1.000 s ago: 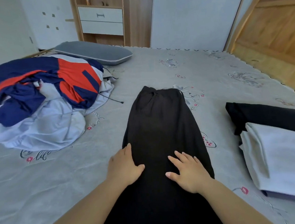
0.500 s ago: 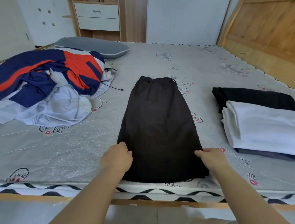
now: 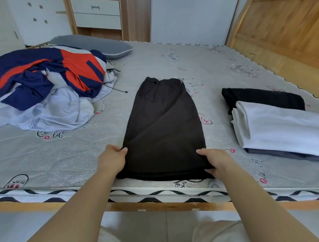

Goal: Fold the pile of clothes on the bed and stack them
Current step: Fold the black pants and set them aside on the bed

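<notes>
I see a black garment [image 3: 163, 128] lying flat on the bed [image 3: 217, 61], folded lengthwise into a long narrow panel whose drawstring waistband points toward the far edge and whose hem lies at the near edge. My left hand [image 3: 112, 160] has its grip pinching the near left corner of that garment, thumb on top and fingers curled underneath. My right hand [image 3: 215, 160] has its grip pinching the near right corner in the same way, thumb lying on the cloth and the fingers tucked below the hem. Both forearms reach in from the near side over the wooden bed frame [image 3: 162, 203]. Toward the left edge of the bed sits the unfolded pile of clothes [image 3: 42, 90]: a navy, orange and white jacket heaped on top of pale blue fabric, with a thin black cord trailing out toward the middle. Near the right edge is the stack of folded clothes [image 3: 282, 125]: a white piece on top, a black piece sticking out behind it, and a dark bluish layer showing beneath, well apart from the garment I am holding. A grey pillow [image 3: 94, 45] lies at the far left corner of the bed, just behind the pile. The wooden headboard [image 3: 285, 25] stands along the right side, and a wooden cabinet with white drawers [image 3: 95, 12] stands beyond the far edge.
</notes>
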